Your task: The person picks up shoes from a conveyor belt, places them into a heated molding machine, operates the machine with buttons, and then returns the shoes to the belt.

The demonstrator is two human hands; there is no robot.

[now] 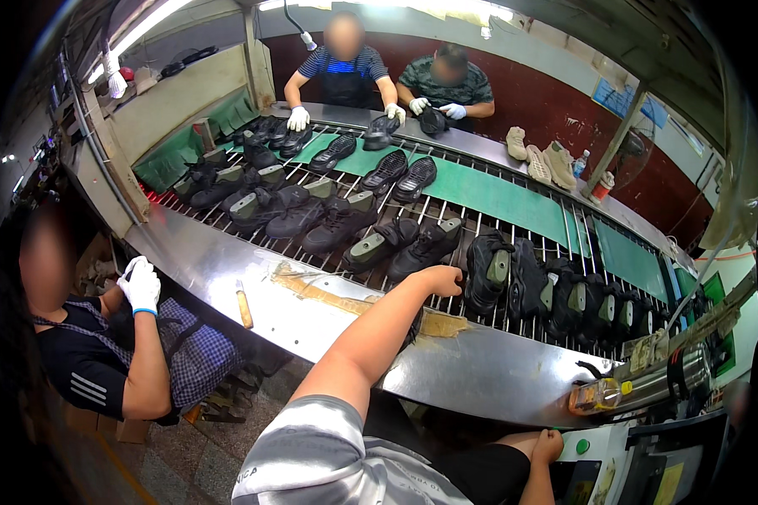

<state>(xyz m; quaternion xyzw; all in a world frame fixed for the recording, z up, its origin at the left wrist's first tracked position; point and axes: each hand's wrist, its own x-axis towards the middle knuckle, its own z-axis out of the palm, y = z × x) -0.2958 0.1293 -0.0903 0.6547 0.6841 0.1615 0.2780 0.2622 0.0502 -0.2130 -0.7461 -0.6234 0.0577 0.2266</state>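
Note:
My left hand (443,282), bare and closed, reaches over the rod conveyor (379,284); nothing shows in its curled fingers. Just to its right sits a black shoe (486,273) with a green shoe last inside. To its left lies another black shoe (428,247), also on a green last. Part of a dark shoe (412,330) shows below my forearm, which hides the rest. Low on the right, my right hand (549,446) is closed near a machine with a green button (582,446). Whatever it may hold is hidden.
A metal ledge (472,379) edges the conveyor. More black shoes (295,210) fill the rods. A wooden-handled tool (243,305) lies left; a plastic bottle (598,396) lies right. One gloved co-worker (143,337) is at left, two more (345,76) across, handling shoes.

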